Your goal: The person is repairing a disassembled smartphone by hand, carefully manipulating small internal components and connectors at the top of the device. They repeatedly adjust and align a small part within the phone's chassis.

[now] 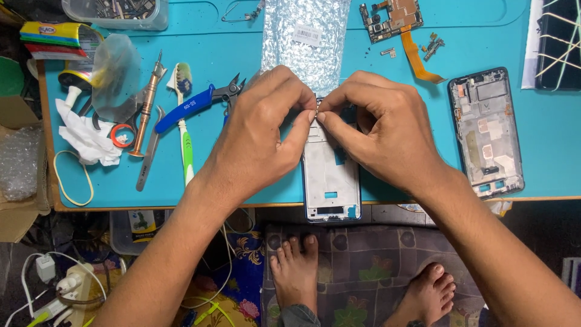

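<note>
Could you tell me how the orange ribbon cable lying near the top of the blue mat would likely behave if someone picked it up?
The orange ribbon cable looks thin and flat and lies in a curve, so it is probably floppy and very light. It joins the circuit board, so lifting it would likely tug that board. Such a thin strip may crease or tear easily.

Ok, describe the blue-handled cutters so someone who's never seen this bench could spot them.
Start at the turquoise work mat and look just left of the left hand. The blue-handled cutters lie slanted there, black jaws toward the hand, crossing a white-and-green toothbrush. No neighbouring tool has blue handles.
</note>
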